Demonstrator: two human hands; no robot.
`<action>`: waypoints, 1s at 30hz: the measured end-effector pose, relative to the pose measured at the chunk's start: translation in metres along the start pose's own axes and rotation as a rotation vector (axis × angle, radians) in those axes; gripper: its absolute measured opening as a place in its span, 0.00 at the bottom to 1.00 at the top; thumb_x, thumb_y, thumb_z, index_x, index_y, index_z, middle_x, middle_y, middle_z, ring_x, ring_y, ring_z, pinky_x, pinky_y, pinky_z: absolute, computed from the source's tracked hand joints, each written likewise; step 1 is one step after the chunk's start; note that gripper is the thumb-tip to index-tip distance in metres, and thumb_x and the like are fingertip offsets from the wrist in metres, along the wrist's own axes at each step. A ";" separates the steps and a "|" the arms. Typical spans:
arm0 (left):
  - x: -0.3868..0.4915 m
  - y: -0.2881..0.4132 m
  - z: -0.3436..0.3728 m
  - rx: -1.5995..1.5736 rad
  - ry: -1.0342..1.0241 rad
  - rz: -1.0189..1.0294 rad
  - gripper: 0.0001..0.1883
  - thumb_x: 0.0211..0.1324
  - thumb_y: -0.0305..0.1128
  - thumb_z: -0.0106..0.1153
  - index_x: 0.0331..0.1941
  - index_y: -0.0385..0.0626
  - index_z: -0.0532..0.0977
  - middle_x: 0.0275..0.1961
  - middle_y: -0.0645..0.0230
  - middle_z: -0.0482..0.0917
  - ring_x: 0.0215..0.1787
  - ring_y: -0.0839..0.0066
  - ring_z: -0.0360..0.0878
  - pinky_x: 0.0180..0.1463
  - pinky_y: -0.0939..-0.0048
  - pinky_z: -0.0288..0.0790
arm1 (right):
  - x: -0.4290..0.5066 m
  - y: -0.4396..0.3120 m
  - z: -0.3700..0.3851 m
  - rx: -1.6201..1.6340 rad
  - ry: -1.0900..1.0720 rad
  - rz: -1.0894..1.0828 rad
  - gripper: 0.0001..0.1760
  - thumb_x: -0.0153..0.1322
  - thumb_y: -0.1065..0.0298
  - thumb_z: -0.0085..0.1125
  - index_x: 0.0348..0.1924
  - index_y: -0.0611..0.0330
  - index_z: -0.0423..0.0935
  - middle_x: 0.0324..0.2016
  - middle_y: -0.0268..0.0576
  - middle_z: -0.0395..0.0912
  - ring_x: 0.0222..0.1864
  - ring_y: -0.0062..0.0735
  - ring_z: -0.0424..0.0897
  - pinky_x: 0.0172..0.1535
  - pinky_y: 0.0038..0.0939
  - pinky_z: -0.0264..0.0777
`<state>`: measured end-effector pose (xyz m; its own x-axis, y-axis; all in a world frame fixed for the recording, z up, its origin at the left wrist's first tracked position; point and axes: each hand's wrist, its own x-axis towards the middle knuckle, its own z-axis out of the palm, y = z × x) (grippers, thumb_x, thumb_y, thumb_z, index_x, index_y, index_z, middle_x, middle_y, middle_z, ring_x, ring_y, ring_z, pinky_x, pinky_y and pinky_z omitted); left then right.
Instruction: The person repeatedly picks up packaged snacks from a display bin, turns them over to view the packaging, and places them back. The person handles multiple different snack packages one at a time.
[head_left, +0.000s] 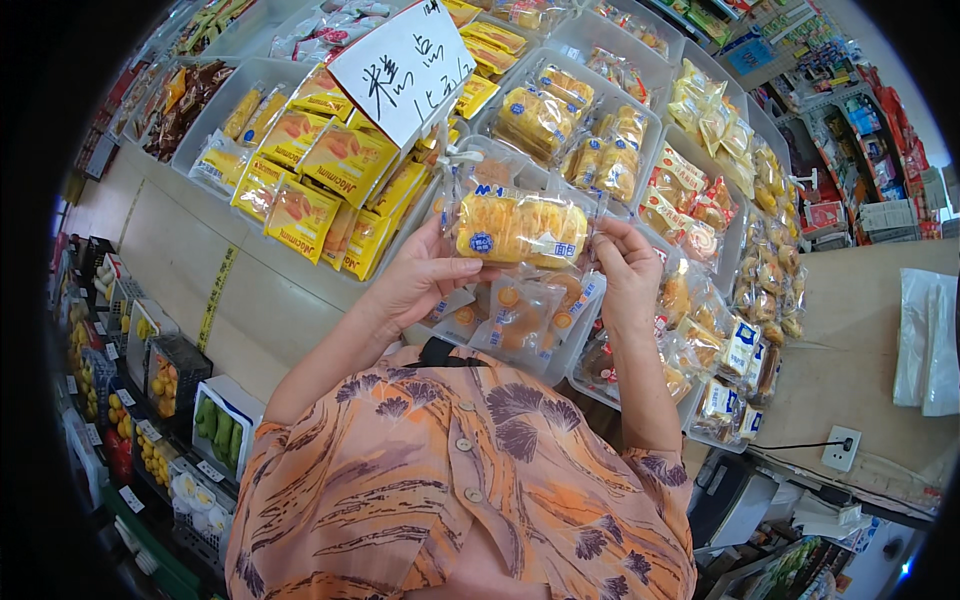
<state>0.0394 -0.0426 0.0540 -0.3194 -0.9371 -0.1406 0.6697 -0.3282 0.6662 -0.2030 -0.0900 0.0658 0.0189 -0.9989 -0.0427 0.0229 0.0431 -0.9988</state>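
Between my two hands is a clear plastic pack of bread (523, 227), held level with its printed front up. My left hand (429, 268) grips its left end, thumb lying along the lower edge. The fingers of my right hand (622, 251) pinch the wrapper at the right end. Under the pack stands a translucent plastic bin (556, 369) of round, individually wrapped cakes (517, 311); the pack hides part of them. Similar bread packs (541, 112) fill the bin just beyond.
Yellow snack packets (330, 172) crowd a bin at left, with a handwritten sign (401, 71) standing over it. Red-and-white packets (679, 195) and wrapped pastries (739, 345) sit at right. Fruit crates (176, 371) line the lower left. A wall socket (841, 448) has a cable plugged in.
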 end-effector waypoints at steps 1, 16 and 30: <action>0.000 0.000 0.000 -0.001 0.000 0.002 0.38 0.54 0.23 0.61 0.67 0.44 0.54 0.61 0.58 0.70 0.59 0.64 0.75 0.58 0.64 0.75 | 0.000 0.000 0.000 0.011 -0.001 -0.005 0.10 0.70 0.78 0.54 0.44 0.68 0.77 0.33 0.39 0.82 0.31 0.17 0.78 0.35 0.20 0.71; 0.000 -0.003 -0.006 -0.001 0.003 -0.006 0.34 0.57 0.21 0.58 0.66 0.44 0.54 0.62 0.58 0.70 0.60 0.62 0.74 0.60 0.60 0.74 | -0.002 -0.001 0.002 0.008 -0.004 -0.013 0.10 0.70 0.77 0.54 0.44 0.67 0.77 0.33 0.37 0.82 0.31 0.17 0.77 0.35 0.20 0.70; 0.003 -0.007 -0.007 -0.055 0.013 -0.016 0.29 0.60 0.24 0.57 0.64 0.43 0.58 0.60 0.57 0.72 0.59 0.62 0.75 0.58 0.63 0.76 | -0.004 -0.002 -0.002 0.048 -0.009 0.036 0.10 0.70 0.76 0.55 0.44 0.67 0.77 0.33 0.35 0.81 0.33 0.15 0.76 0.38 0.19 0.69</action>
<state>0.0391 -0.0438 0.0438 -0.3219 -0.9331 -0.1603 0.7004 -0.3487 0.6228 -0.2052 -0.0864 0.0684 0.0293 -0.9965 -0.0780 0.0695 0.0799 -0.9944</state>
